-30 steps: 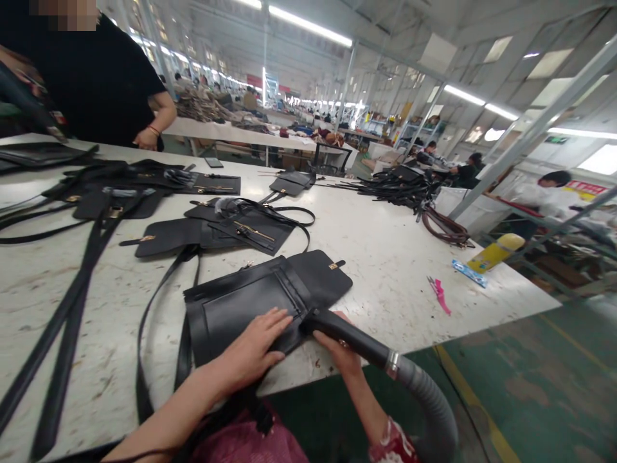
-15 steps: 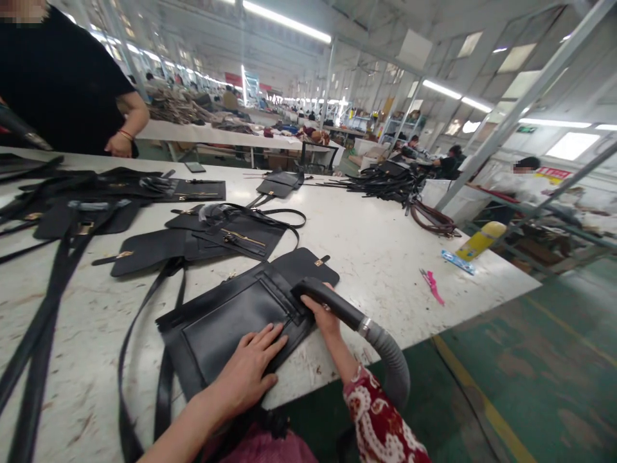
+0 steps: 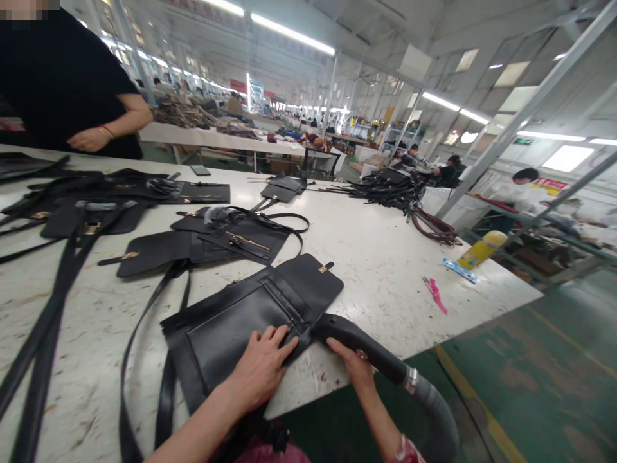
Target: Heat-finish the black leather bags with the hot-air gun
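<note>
A black leather bag [image 3: 222, 328] lies flat before me, its flap [image 3: 315, 276] with a gold clasp spread out to the upper right. My left hand [image 3: 263, 363] rests on the bag's lower right part, fingers outstretched and apart. In my right hand [image 3: 354, 363] is a black vacuum nozzle [image 3: 373, 344] joined by a metal clamp to a grey ribbed hose [image 3: 438, 411]. The nozzle's tip is at the bag's right edge, below the flap. My fingers wrap its underside and are partly hidden. Long black straps [image 3: 128, 379] trail from the bag's left side.
More black bags [image 3: 250, 241] with gold zips lie behind and left on the white table [image 3: 366, 257]. Pink thread snips [image 3: 436, 296], a yellow bottle [image 3: 482, 249] and a bundle of black straps [image 3: 385, 186] are to the right. A person in black [image 3: 81, 83] stands across the table.
The nozzle and my right hand have moved right and down, from over the bag's flap fold to its right edge. My left hand has shifted slightly right. The other person's hand has lifted inward.
</note>
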### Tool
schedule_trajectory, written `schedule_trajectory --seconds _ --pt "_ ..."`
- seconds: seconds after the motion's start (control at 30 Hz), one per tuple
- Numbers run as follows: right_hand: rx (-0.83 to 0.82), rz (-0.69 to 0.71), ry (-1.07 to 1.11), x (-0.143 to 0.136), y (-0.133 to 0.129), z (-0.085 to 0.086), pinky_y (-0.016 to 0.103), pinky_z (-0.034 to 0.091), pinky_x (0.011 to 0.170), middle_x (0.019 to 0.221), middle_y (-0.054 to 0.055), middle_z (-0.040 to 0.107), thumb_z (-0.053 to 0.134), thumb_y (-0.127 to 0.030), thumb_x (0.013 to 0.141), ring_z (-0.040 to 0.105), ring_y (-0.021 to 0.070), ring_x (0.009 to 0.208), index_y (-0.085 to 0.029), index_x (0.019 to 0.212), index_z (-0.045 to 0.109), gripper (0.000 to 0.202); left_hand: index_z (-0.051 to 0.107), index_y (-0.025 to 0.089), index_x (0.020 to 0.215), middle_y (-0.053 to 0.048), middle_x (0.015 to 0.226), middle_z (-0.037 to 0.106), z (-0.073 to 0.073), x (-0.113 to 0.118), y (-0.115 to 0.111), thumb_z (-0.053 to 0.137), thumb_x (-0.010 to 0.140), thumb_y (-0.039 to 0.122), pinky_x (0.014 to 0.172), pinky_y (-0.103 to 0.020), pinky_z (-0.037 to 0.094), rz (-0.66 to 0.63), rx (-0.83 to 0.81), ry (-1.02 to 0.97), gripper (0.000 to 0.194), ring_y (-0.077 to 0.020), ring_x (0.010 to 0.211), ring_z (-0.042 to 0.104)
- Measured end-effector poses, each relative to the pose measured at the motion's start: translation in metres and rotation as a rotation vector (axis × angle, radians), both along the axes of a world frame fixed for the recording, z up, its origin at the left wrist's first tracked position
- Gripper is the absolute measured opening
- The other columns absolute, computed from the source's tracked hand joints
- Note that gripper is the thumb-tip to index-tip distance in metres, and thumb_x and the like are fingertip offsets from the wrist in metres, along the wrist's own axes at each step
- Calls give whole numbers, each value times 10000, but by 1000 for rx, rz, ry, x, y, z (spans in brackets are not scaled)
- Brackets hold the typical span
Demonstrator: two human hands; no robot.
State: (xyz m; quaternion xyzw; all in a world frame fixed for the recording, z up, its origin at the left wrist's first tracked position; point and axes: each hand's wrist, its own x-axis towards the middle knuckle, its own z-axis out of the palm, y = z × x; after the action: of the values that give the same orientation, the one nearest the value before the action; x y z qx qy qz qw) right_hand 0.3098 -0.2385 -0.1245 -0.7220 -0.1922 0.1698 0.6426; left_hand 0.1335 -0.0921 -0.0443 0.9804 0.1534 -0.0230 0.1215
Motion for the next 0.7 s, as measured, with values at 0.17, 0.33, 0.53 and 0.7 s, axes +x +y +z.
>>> schedule_trajectory --seconds 0.17,0.33,0.53,0.7 --pt "74 237 -209 0 25 8 337 500 868 907 8 696 763 -367 671 632 215 874 -241 933 670 305 501 317 1310 -108 1358 481 -9 -6 1 399 903 270 869 -470 340 -11 13 -32 423 -299 1155 431" --pt "121 299 -303 -5 51 21 354 493 856 949 24 674 752 -363 692 617 213 875 -220 981 648 339 499 333 1311 -102 1352 480 -16 -7 3 371 931 334 850 -463 342 -2 8 -53 400 -296 1143 430" --pt "134 212 -373 -1 91 41 356 484 858 872 7 676 755 -359 665 614 206 853 -220 887 672 274 514 347 1303 -100 1339 492 -14 -8 0 350 939 338 841 -458 335 30 9 -39 399 -293 1147 425" --pt "152 0 -185 23 64 46 409 468 921 850 37 707 776 -428 598 632 244 883 -173 894 685 401 523 362 1297 -90 1360 476 -10 -12 1 394 899 238 849 -453 331 19 -25 -16 436 -292 1161 417"
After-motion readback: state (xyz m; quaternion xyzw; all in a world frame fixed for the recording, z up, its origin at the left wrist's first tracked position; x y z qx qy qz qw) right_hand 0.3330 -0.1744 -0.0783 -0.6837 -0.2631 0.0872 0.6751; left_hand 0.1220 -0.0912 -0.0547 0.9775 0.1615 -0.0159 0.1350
